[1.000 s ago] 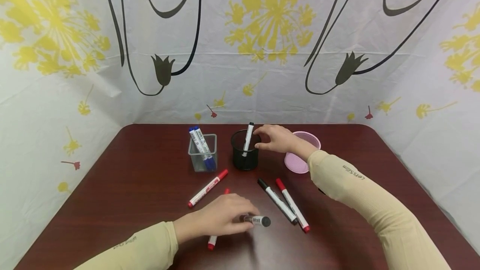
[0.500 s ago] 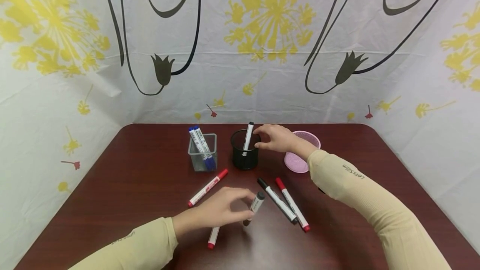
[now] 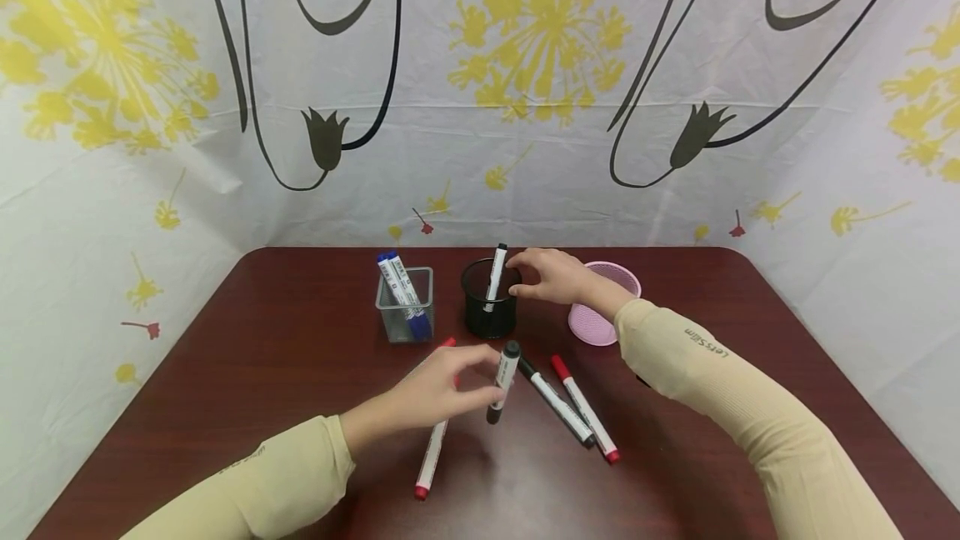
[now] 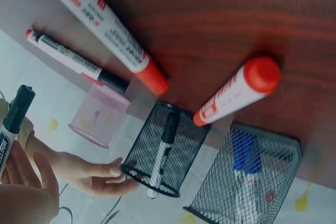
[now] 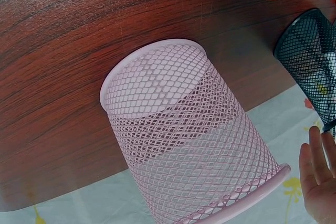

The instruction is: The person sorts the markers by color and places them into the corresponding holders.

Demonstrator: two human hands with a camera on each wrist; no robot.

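Observation:
My left hand (image 3: 442, 386) pinches a black-capped whiteboard marker (image 3: 506, 373) between thumb and fingers, nearly upright above the table. The marker's black cap (image 4: 20, 106) shows at the left of the left wrist view. Farther back stands a black mesh pen cup (image 3: 491, 322) with one black-capped marker (image 3: 496, 277) leaning inside. My right hand (image 3: 558, 275) is at the cup's right side, fingertips at its rim, fingers fairly straight in the right wrist view. Under and beside my left hand lie two red markers, one (image 3: 431, 457) nearer, the other (image 3: 447, 343) mostly hidden.
A grey square mesh holder (image 3: 386, 327) with two blue markers (image 3: 405, 290) stands left of the black cup. A pink mesh cup (image 5: 189, 145) stands to the right, partly behind my right wrist. A black marker (image 3: 558, 402) and a red marker (image 3: 585, 411) lie side by side on the table (image 3: 300, 332).
My left hand has moved away from me toward the cups, and the marker in it has turned from lying nearly flat to nearly upright. The right hand has stayed at the black cup.

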